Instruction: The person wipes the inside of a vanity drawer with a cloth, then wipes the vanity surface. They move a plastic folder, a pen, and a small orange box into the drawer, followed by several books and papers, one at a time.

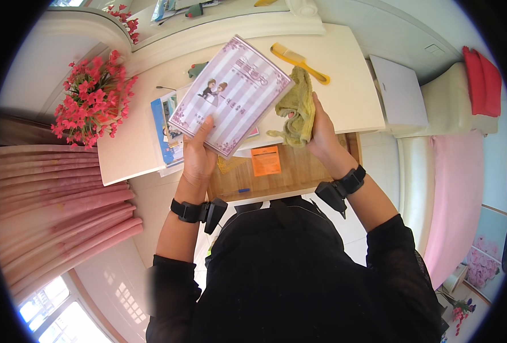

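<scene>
My left hand (200,150) grips the lower left part of a purple-and-white striped case or booklet (240,92), thumb on its front. The cover bears writing, a floral border and a cartoon couple in wedding clothes. My right hand (322,128) holds a crumpled olive-green cloth (298,111) beside the cover's right corner. Both hands are above the front edge of a cream dressing table (347,98). Below them a wooden drawer (232,188) is pulled out, with an orange packet (266,161) and a small blue object (244,190) in it.
A yellow comb (302,64) lies at the table's back right. Papers and a blue folder (161,128) are at the left, near a pot of pink flowers (92,100). A dark green object (197,70) is partly behind the cover. A mirror (227,19) borders the table's back.
</scene>
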### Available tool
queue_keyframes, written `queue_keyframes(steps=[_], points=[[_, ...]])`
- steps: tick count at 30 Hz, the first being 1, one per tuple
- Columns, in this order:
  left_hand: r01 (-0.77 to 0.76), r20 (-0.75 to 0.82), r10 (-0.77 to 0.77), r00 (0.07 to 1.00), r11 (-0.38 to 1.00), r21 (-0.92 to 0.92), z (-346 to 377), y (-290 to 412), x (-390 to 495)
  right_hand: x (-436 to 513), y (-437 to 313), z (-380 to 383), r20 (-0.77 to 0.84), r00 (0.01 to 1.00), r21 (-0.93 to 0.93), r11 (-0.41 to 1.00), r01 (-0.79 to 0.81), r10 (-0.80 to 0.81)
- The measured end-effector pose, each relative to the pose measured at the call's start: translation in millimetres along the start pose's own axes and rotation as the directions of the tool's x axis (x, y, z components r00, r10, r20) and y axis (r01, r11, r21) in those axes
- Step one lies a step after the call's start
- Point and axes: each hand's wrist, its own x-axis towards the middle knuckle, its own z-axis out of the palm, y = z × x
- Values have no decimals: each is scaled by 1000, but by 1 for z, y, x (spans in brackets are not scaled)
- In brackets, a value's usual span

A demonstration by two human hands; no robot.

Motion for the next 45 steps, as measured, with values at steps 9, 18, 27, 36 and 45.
queue_keyframes(steps=[9,18,27,36,45], points=[[-43,86,49,995,996,-73,48,-21,4,10,20,70,-74,948,-220,932,288,-311],[249,269,-342,900,912,325,12,37,22,19,-28,47,208,977,-598,785,161,-42],[-14,-28,15,1000,1000,18,16,13,27,6,-13,40,343,938,-765,564,311,-52],[-49,-162,22,987,985,-163,21,12,39,-7,7,43,144,876,-456,755,472,-461],[-54,-246,-5,969,971,-233,31,6,49,-43,64,45,550,685,-594,353,723,-478]])
